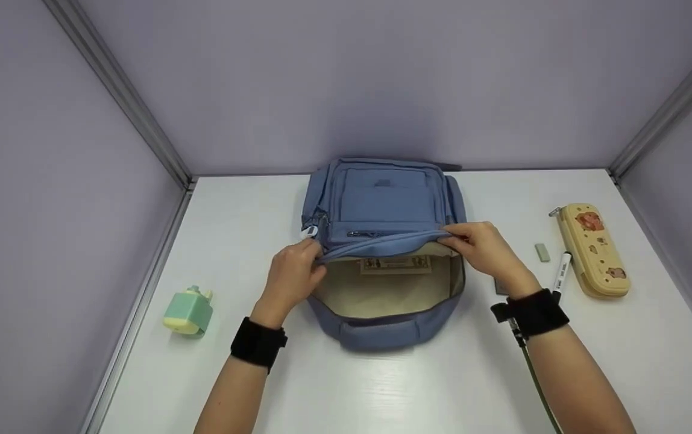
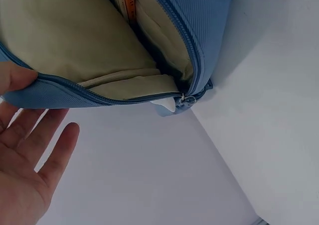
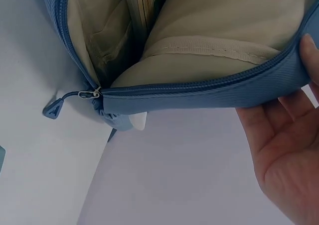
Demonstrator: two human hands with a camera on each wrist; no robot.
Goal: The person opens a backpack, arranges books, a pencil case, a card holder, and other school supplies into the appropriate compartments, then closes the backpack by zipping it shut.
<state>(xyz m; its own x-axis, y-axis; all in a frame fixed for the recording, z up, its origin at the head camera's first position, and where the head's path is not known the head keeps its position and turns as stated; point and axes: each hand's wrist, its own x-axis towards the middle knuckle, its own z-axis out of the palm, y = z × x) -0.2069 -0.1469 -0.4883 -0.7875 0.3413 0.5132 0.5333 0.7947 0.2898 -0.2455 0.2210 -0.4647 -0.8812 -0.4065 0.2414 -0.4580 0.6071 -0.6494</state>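
A blue backpack [image 1: 388, 196] lies on the white table with its main compartment unzipped and gaping toward me. My left hand [image 1: 290, 274] pinches the upper zipper edge at its left end. At the right end, my right hand [image 1: 481, 247] pinches the same edge between thumb and fingers. Beige lining [image 2: 65, 31] shows inside. A printed, banknote-like item [image 1: 397, 265] sits deep in the compartment, partly covered by the raised edge. Page-like edges [image 3: 139, 8] are visible in the right wrist view. A zipper pull [image 3: 52, 108] hangs at one corner of the opening.
At the left stands a mint-green and yellow object [image 1: 189, 310]. On the right lie a yellow pencil case [image 1: 596, 250], a white marker [image 1: 562, 271] and a small green block [image 1: 542, 252]. A dark flat item [image 1: 501, 287] is partly hidden by the right wrist. Panels [image 1: 382, 78] enclose the table.
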